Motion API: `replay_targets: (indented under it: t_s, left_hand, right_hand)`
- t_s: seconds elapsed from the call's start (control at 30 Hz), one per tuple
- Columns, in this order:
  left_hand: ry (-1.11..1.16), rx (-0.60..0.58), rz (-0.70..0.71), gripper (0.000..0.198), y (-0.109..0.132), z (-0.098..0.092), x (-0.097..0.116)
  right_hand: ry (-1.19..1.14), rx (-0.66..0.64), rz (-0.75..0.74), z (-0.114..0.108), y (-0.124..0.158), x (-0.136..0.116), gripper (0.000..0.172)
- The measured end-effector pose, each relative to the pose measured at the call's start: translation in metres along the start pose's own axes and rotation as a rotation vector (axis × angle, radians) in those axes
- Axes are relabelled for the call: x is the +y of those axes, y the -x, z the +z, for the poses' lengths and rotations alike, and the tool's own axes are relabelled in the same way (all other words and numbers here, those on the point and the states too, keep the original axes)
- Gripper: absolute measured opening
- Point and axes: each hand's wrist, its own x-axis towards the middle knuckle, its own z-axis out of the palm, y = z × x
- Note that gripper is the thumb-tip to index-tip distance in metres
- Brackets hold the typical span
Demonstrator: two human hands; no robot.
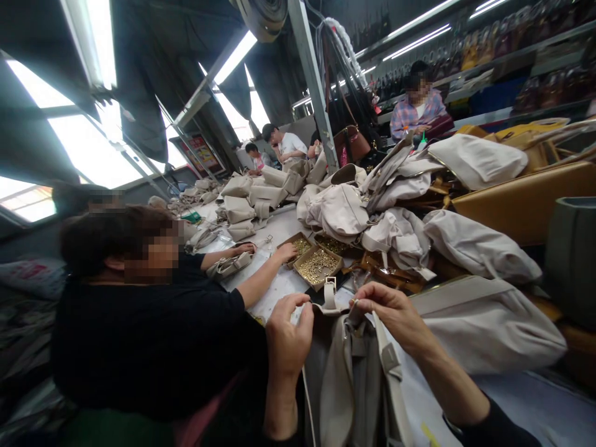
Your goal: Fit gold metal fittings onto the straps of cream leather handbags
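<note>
A light beige bag hangs upright in front of me, its opening facing up. My left hand is closed, thumb and index finger pinching the end of the bag's strap at its top edge. A gold buckle stands up on a short strap loop between my hands. My right hand is closed too, its fingertips pinching a tiny gold-coloured metal piece at the bag's top edge. A side strap with a keeper hangs below my right hand.
Open boxes of small gold metal parts stand just beyond the bag. A co-worker in black sits close on my left, one hand reaching into a box. Beige bags pile up ahead; more bags lie at right. Other people sit farther back.
</note>
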Motion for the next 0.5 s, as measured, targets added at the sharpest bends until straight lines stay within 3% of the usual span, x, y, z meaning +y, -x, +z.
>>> replay_targets:
  t_s: [0.1, 0.17, 0.27, 0.43, 0.5]
  left_hand:
    - [-0.04, -0.34, -0.094, 0.025, -0.006, -0.01, -0.015]
    - [-0.025, -0.475, -0.078, 0.042, -0.01, -0.01, -0.018]
    - [-0.087, -0.535, 0.076, 0.048, -0.017, -0.001, -0.013]
    - [-0.251, -0.525, 0.232, 0.012, -0.026, 0.021, -0.015]
    - [-0.27, -0.511, 0.321, 0.009, -0.028, 0.025, -0.022]
  right_hand:
    - [-0.028, -0.01, 0.042, -0.001, -0.001, 0.0, 0.036]
    - [-0.032, -0.009, 0.049, -0.002, -0.001, 0.001, 0.037]
    - [-0.026, -0.005, 0.031, -0.001, -0.002, 0.003, 0.039]
    - [-0.03, 0.008, 0.019, 0.002, -0.001, 0.007, 0.041]
    - [-0.012, 0.009, 0.002, 0.001, -0.001, 0.008, 0.041]
